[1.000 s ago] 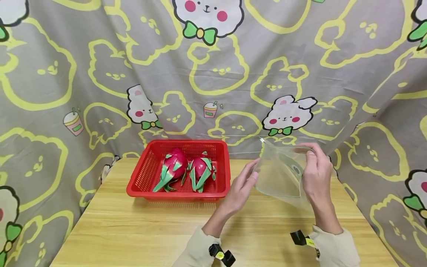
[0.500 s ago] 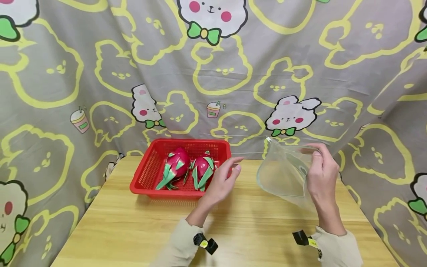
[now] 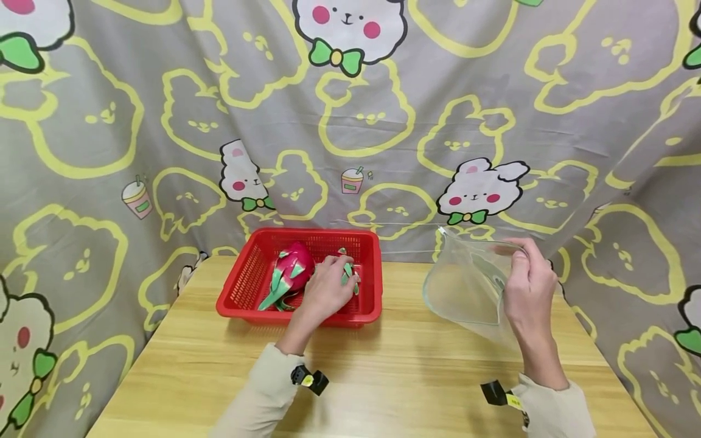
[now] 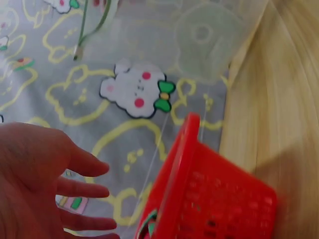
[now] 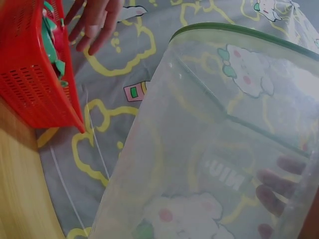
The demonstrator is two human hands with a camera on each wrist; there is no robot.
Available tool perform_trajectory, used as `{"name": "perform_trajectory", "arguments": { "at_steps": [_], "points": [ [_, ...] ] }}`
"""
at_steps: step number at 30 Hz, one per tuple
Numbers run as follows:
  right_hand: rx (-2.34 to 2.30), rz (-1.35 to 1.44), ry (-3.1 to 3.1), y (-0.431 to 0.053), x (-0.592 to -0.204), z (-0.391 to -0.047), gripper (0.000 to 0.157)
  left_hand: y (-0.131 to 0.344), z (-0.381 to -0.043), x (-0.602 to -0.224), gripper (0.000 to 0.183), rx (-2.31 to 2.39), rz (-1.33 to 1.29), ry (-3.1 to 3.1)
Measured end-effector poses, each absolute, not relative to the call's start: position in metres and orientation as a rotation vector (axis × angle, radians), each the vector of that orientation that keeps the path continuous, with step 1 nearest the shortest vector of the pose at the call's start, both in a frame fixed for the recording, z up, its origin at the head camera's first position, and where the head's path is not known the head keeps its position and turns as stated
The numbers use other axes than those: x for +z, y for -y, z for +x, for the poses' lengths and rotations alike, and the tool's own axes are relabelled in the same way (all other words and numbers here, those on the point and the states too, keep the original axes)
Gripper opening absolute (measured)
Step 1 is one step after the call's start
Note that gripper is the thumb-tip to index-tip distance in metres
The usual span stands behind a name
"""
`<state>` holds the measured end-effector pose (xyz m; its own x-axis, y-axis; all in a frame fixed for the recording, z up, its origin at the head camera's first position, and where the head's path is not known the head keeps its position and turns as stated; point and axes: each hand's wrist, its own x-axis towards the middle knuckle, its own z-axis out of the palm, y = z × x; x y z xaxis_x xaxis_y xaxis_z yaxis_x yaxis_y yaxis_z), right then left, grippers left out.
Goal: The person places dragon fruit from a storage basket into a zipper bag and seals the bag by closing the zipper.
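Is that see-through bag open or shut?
Open. The clear bag has its two top edges standing apart in the right wrist view; the right hand holds one side.

I see a grey curtain [image 3: 298, 131], creased in places, hanging behind and along both sides of the pale wood-grain table [image 3: 427, 383]; yellow animal outlines [image 3: 368, 115], white rabbits [image 3: 477, 185] with green bows [image 3: 458, 217] and pink drink cups [image 3: 352, 182] cover it.
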<state>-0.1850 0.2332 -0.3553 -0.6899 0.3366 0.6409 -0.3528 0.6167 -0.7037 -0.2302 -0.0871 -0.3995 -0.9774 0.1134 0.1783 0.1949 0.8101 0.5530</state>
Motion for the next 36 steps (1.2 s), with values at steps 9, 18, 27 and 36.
{"name": "perform_trajectory", "arguments": {
  "at_steps": [9, 18, 27, 36],
  "points": [
    [1.113, 0.023, 2.05, -0.234, -0.354, -0.185, 0.04, 0.104, -0.24, -0.412, 0.073, -0.8, -0.098, 3.033],
    [1.1, 0.024, 2.046, -0.233, -0.356, -0.184, 0.038, 0.108, -0.248, -0.426, 0.091, -0.806, -0.035, 3.121],
    [1.12, 0.029, 2.032, -0.232, -0.358, -0.185, 0.038, 0.114, -0.25, -0.432, 0.085, -0.936, -0.053, 3.145],
    [1.126, 0.017, 2.036, -0.233, -0.361, -0.184, 0.039, 0.121, -0.253, -0.437, 0.083, -0.992, -0.085, 3.081]
  ]
}}
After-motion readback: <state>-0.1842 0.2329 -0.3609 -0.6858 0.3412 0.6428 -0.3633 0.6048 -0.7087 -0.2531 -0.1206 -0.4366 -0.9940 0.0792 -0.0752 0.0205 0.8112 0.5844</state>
